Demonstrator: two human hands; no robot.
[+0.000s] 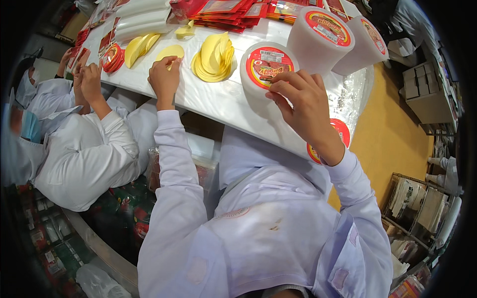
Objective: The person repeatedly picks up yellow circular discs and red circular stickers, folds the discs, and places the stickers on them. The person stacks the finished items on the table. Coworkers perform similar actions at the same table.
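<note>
In front of my right hand (309, 107) stands a white, round stack of what look like plastic discs (252, 85), topped with a red and yellow round label (269, 66). My right fingers are bent over the label's lower edge, thumb and index slightly apart. My left hand (165, 79) pinches the lower edge of a pale yellow disc (170, 51) near the table's front. Between my hands a fanned pile of yellow discs (213, 58) lies on the table. Another red label (340, 130) shows partly behind my right wrist.
Two taller white stacks (320, 37) with similar labels stand at the back right of the white table (208, 94). Red packages (228, 12) and white rolls (143, 22) lie farther back. At left a co-worker (89, 154) sits close, near red discs (113, 58) and yellow discs (140, 48).
</note>
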